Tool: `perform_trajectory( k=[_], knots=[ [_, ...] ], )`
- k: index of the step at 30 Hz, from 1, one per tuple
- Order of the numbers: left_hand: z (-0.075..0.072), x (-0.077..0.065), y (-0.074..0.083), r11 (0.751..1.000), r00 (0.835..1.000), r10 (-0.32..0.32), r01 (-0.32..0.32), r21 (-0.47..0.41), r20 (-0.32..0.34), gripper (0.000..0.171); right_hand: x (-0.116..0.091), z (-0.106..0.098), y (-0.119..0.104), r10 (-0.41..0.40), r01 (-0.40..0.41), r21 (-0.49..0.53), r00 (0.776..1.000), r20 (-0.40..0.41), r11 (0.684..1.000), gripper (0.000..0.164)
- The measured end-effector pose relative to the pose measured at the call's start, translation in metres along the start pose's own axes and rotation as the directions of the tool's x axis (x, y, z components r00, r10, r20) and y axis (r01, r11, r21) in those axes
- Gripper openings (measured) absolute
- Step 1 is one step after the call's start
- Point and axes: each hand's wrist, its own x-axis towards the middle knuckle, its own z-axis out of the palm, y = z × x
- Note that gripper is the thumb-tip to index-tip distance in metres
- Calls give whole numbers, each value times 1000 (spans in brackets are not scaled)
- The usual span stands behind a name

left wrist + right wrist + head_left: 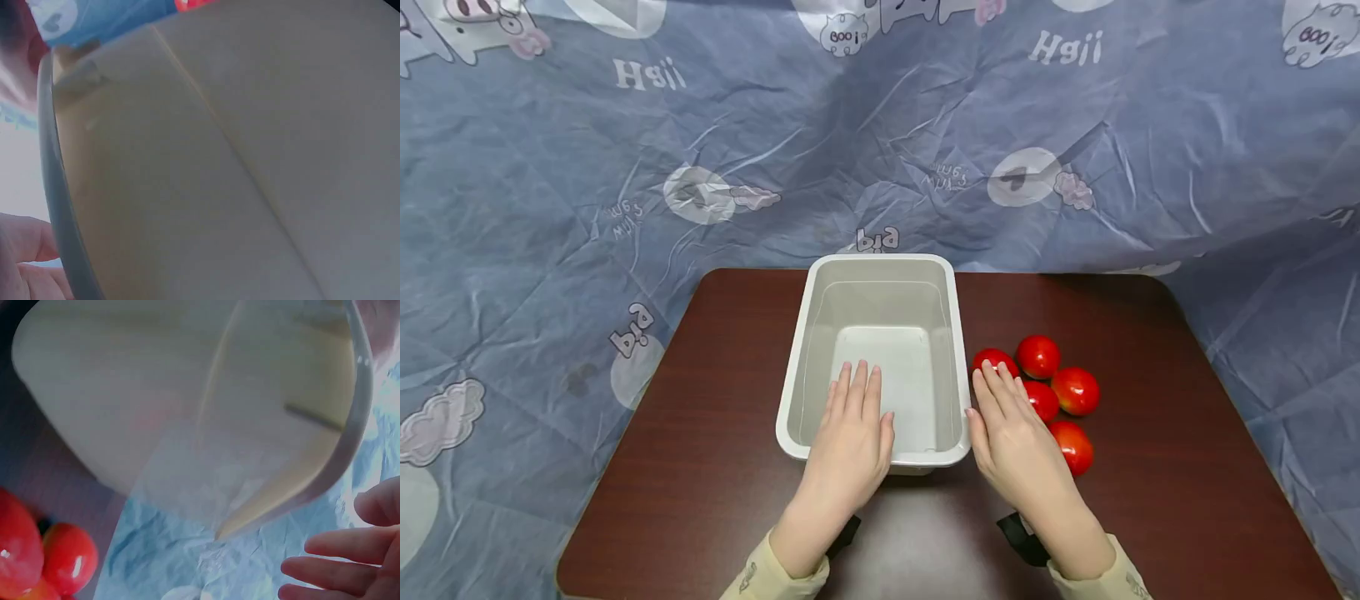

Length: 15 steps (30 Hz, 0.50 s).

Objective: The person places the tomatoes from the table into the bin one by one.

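Left hand (854,440) at basin (880,259), right hand (1019,440) by tomatoes (1077,392), "Hgii" cloth (850,150)

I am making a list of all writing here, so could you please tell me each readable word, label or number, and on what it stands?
"Hgii": twice, on the blue sheet.
"Boo", ending unclear: twice, on the sheet's printed clouds.
"pig", probably, flipped: twice, on the sheet.
Smaller lettering on the sheet: too unclear to read.
Sleeve marks: too small to read.
Grey bin and red tomatoes: no readable text.
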Motion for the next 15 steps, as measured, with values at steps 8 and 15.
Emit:
perform_trajectory(
  k=[8, 15],
  knots=[
    [-7, -6, -25, 995, 995, -93, 91, -40, -30, 53, -9, -1, 19, 99, -99, 17, 995, 28, 995, 50],
    [-7, -14, -43, 989, 985, -145, 140, -56, -90, 53, -17, 1, 31, 159, -160, 18, 986, 47, 987, 47]
  ],
)
